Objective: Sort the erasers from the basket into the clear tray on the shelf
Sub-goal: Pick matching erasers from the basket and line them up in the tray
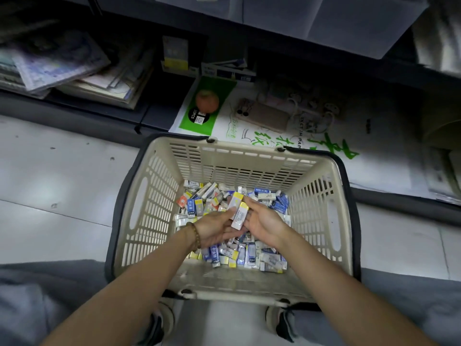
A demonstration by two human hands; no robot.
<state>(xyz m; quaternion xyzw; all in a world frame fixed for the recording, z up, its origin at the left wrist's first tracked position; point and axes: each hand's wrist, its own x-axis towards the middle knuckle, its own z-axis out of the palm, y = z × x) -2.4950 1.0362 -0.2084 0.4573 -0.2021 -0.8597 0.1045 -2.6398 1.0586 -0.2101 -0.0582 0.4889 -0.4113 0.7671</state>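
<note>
Since the person crouches right over the work, grey trouser legs [37, 295] and shoes [282, 320] frame the bottom of the view. Both forearms reach down into the beige basket [139, 196], which stands on the pale floor [50, 183] just ahead of the feet, close enough for either hand to dig in it.

Inside, the left hand [214, 227], a bead bracelet [195, 236] on its wrist, lies palm up with fingers curled under two yellow-ended erasers [239, 211]; it seems to serve as a collecting cup. The right hand [262, 221] meets it from the other side, thumb and fingertips pinching the same pair, probably squaring them side by side so several can go up in one trip (how firmly each hand grips is hard to tell).

Beneath them lies the loose heap of erasers [249, 253], blue, yellow and orange sleeves mixed, covering the basket's bottom, so most of the sorting looks left to do.

Beyond the basket, on the lowest shelf, lie a printed paper packet [249, 138], a round fruit [207, 101] and a phone [262, 116]. Farthest off, at the top edge, the clear tray [349, 26] sits on a higher shelf, well apart from the hands; what it holds cannot be seen.
</note>
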